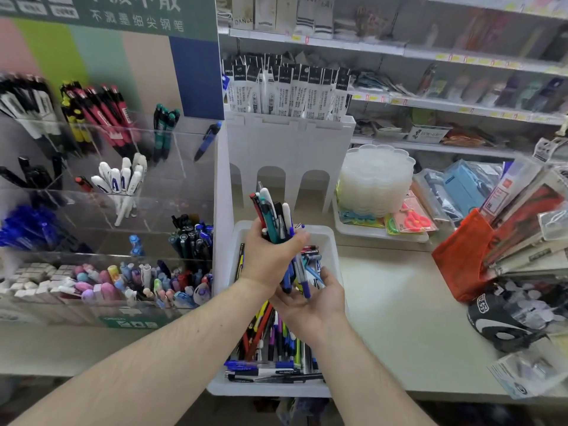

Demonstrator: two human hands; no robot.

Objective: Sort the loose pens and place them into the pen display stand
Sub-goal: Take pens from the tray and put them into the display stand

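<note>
Two hands: both work above a white bin (330, 241) of loose pens (273, 342) at the counter's centre.
Left hand (270, 256): fingers curled tight round a bundle (272, 216) of mixed pens, tips fanning up toward 12 o'clock; teal, red, white and black barrels show.
Right hand (310, 299): palm up and cupped just under the left, at 5 o'clock from it; lower ends of the bundle, a blue pen among them, rest across its fingers, which are relaxed rather than clenched.
Bin: long and narrow, running from 6 o'clock up to the hands; more pens lie jumbled inside, several blue and black ones crosswise at the near end.
Stand (184, 167): clear tiered display at 9 o'clock from the bin, touching its side; compartments hold red, black, green, blue and white pens, sorted by kind, with erasers along the front row.
Refills (285, 90): black-and-white packets upright in a white rack at 12 o'clock.
Counter, 2 to 4 o'clock: stacked clear trays (376, 179), scissors (415, 219), a red bag (461, 256), a black cap (498, 321).
Shelves (445, 106): blurred packaged goods behind.
</note>
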